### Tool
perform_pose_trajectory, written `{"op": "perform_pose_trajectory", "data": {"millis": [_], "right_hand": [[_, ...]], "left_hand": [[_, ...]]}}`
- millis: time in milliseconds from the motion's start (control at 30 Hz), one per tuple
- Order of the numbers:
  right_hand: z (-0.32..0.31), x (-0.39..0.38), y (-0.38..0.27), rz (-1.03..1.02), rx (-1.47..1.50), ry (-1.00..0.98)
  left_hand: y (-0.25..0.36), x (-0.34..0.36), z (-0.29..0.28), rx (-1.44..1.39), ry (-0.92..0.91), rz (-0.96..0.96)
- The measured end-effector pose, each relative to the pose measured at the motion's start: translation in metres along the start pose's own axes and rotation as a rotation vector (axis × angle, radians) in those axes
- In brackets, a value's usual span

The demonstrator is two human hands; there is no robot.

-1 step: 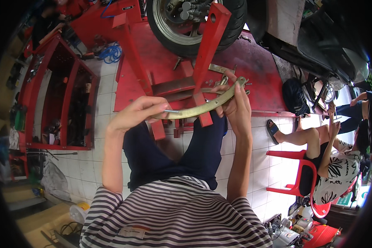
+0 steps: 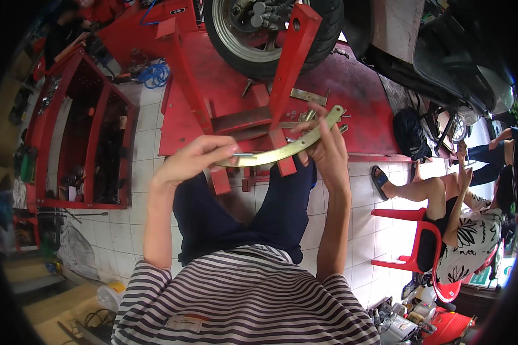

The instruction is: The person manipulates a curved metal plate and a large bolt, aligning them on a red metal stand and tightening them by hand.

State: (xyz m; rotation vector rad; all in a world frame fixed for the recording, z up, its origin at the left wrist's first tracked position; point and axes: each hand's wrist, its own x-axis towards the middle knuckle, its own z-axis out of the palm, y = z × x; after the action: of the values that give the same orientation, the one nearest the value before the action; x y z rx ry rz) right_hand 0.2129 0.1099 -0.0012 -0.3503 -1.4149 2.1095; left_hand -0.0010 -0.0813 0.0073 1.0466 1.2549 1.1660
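Curved metal strip (image 2: 276, 154), dull gold in colour, is held up in front of the person's knees, level with the near edge of the red platform (image 2: 360, 98); it slants from low at the left to high at the right, with small holes showing near its right end. The work looks partway along: the strip is already clear of the platform and in the hands, and a slim metal rod (image 2: 244, 154) is brought up to its left part; nothing shows the two as joined, and whether the rod touches the strip or only lies in front of it, I cannot tell. Seemingly left over are the flat bracket (image 2: 309, 96) and the small loose hardware on the platform, which lie apart from the strip, just beyond the right hand (image 2: 328, 152).

The left hand (image 2: 193, 158) is closed in a narrow pinch, thumb against fingers, with the rod jutting out to the right; the strip's left end runs in below the same fingers, so how firmly they bear on it is hidden; the right hand is looser, its fingers spread and partly blurred, with the strip passing between them; it appears to hold the strip lightly.
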Motion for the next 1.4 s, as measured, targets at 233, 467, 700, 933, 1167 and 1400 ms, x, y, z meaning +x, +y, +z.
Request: {"op": "perform_pose_trajectory", "data": {"millis": [233, 467, 700, 933, 1167, 1400], "right_hand": [[-0.041, -0.027, 0.021, 0.057, -0.104, 0.236], [-0.096, -0.006, 0.028, -0.088, -0.487, 0.465], [-0.127, 0.063, 0.033, -0.174, -0.935, 0.537], [-0.158, 0.106, 0.048, -0.012, -1.397, 0.436], [-0.159, 0.132, 0.061, 0.177, -1.606, 0.336], [-0.133, 0.093, 0.051, -0.337, -1.394, 0.278]], "left_hand": [[-0.031, 0.042, 0.048, 0.004, 0.148, 0.107], [-0.062, 0.1, 0.085, 0.501, 0.578, 0.372], [-0.097, 0.165, 0.098, 1.096, 0.575, 0.47], [-0.119, 0.197, 0.101, 0.834, 0.49, 0.264], [-0.128, 0.203, 0.101, 0.86, 0.495, 0.211], [-0.111, 0.162, 0.107, 1.122, 0.579, 0.485]]}}
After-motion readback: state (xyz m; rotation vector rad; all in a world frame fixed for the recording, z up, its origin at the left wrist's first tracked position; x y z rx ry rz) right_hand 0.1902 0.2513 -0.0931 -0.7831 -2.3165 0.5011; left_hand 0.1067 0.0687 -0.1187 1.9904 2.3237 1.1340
